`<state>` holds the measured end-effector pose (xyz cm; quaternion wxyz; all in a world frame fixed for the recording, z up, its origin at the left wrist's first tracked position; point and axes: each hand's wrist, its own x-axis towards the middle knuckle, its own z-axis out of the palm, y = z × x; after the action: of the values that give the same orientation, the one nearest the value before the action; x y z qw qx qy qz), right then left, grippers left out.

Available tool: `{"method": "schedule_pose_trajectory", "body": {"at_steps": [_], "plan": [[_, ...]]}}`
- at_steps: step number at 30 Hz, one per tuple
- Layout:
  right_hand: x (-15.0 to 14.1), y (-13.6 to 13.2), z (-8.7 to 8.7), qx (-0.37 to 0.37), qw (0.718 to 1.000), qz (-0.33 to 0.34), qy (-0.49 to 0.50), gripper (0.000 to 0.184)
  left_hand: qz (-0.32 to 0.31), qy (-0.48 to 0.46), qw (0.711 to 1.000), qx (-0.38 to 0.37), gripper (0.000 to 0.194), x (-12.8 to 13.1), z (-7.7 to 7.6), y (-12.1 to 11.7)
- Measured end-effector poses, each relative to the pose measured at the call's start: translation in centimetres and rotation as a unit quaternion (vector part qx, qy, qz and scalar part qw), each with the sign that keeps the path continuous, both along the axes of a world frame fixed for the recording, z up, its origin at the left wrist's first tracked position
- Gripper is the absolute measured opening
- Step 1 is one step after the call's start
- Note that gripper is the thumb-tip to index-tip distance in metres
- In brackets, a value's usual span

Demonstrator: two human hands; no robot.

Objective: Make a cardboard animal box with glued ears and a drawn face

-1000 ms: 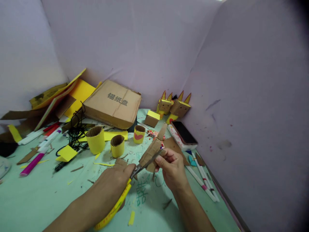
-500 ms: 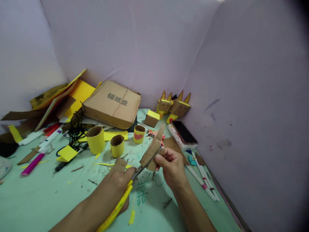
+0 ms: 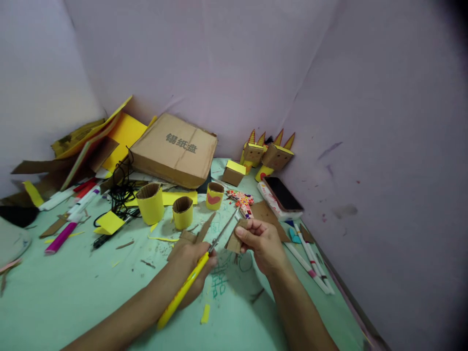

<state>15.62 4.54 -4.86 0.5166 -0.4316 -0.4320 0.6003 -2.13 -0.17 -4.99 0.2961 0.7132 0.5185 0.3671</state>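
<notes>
scissors [image 3: 183, 292] are being gripped by the left hand [image 3: 185, 258]. cardboard [image 3: 234, 240] is being pinched in the right hand [image 3: 263, 244], nearer the desk's [image 3: 80, 295] right edge.

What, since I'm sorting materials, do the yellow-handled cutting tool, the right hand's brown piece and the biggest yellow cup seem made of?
Cutting tool: grey blade, likely metal; smooth yellow handle, probably plastic.
Brown piece: matte, stiff-looking, likely cardboard.
Cup: brown, ridged inside suggests corrugated cardboard; matte yellow outside, perhaps paper.

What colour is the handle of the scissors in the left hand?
The scissors' handle is yellow, seen best in the head view.
</notes>
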Motion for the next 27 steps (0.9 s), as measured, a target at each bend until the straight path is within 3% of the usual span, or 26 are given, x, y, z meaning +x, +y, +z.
{"method": "schedule_pose_trajectory", "body": {"at_steps": [2, 4, 8, 12, 16, 20, 24, 27], "plan": [[0.1, -0.2, 0.3, -0.012, 1.000, 0.023, -0.006, 0.033, -0.022, 0.018, 0.999, -0.017, 0.012, -0.5, 0.5, 0.3], [0.1, -0.5, 0.5, -0.030, 0.997, 0.072, -0.020, 0.033, -0.006, -0.033, 0.998, -0.045, 0.007, -0.8, 0.9, 0.4], [-0.4, -1.2, 0.4, -0.074, 0.973, 0.206, -0.074, 0.031, 0.017, -0.169, 0.982, -0.079, 0.025, -0.9, 1.3, 0.1], [-1.2, -1.5, 0.1, -0.090, 0.956, 0.256, -0.112, 0.029, -0.012, -0.176, 0.978, -0.114, 0.035, -0.6, 0.8, -0.3], [-1.7, -1.7, -0.2, -0.107, 0.945, 0.277, -0.136, 0.028, -0.030, -0.141, 0.982, -0.126, 0.037, -0.5, 0.2, -0.5], [-1.7, -1.8, 0.0, -0.099, 0.948, 0.278, -0.121, 0.032, -0.025, -0.158, 0.981, -0.109, 0.033, -0.3, 0.5, -0.5], [-1.3, -1.6, 0.6, -0.064, 0.963, 0.255, -0.066, 0.030, 0.045, -0.245, 0.966, -0.061, 0.029, 0.2, 1.3, -0.4], [-1.2, -1.4, 0.6, -0.037, 0.982, 0.184, -0.038, 0.028, 0.104, -0.292, 0.950, -0.046, 0.031, 0.6, 1.5, -0.4]]}}
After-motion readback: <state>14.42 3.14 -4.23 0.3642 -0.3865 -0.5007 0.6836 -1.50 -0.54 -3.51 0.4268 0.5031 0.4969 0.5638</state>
